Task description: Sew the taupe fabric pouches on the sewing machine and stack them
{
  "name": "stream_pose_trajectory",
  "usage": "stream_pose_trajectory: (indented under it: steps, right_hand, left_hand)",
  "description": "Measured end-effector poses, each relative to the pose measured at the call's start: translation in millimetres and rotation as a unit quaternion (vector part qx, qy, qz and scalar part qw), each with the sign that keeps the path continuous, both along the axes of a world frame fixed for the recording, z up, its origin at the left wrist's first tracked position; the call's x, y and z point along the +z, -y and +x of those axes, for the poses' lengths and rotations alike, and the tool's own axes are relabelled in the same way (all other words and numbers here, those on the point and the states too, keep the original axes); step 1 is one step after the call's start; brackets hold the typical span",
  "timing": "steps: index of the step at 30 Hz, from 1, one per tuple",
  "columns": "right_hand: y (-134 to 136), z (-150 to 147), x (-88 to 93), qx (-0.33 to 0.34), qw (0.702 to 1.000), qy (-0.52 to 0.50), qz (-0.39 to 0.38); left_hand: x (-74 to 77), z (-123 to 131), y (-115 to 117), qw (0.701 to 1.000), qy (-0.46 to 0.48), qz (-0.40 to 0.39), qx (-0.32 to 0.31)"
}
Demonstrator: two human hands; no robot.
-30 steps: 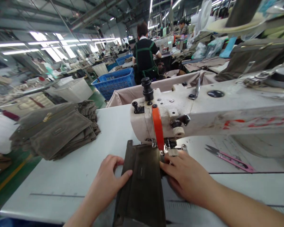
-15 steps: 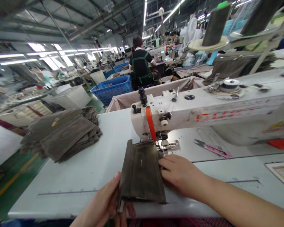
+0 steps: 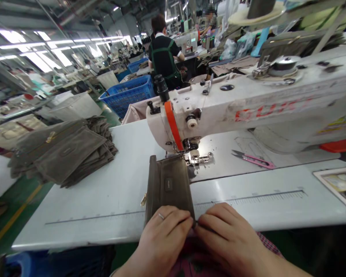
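The left hand [image 3: 167, 227] and right hand [image 3: 227, 232] pinch the dark pouch [image 3: 175, 181] at its near right corner; I see it on the white table [image 3: 127, 169], long axis running near to far; zip pull [image 3: 143, 199] out left, far end pointing at the sewing machine [image 3: 233, 104].

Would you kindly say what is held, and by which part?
The left hand and right hand both hold the brown fabric piece at its near right corner.

Green floor [image 3: 20, 200] shows left of the blue crate [image 3: 131, 100]; strip lights [image 3: 23, 45], bright windows [image 3: 13, 36] and roof beams [image 3: 66, 11] above it.
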State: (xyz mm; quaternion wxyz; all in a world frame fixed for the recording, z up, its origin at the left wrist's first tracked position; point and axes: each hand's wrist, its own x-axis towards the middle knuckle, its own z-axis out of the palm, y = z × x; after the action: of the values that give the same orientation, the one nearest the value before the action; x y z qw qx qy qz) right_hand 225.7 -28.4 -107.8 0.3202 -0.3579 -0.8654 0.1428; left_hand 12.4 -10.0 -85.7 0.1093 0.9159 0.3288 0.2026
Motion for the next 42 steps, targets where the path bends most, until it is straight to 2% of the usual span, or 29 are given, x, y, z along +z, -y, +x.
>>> stream_pose_trajectory:
  steps: [5,15,22,27,31,38,42]
  right_hand:
    - [1,4,-5.2,0.017,1.0,-0.017,0.002]
    - [-1,4,-2.2,0.003,0.997,-0.056,0.045]
    - [-11,2,-9.0,-0.005,0.987,0.003,0.163]
    - [-16,-1,-5.3,-0.015,0.986,0.024,0.166]
    - [-22,-1,-2.8,-0.024,0.988,0.023,0.151]
    - [-44,4,3.5,-0.009,0.988,0.039,0.147]
    - [-53,5,4.0,0.001,0.993,0.054,0.109]
  left_hand:
    - [-0.7,0,0,0.999,0.033,-0.022,0.007]
    - [-1.3,1,1,0.999,0.044,0.014,-0.01]
    - [3.6,1,-8,0.995,0.019,0.092,-0.045]
    - [4.4,3,-17,0.99,0.017,0.13,-0.056]
    - [5.2,3,-28,0.989,0.026,0.127,-0.069]
    - [8.6,-4,-49,0.99,0.021,0.066,-0.121]
    - [9.9,-5,-60,0.993,-0.008,0.014,-0.12]
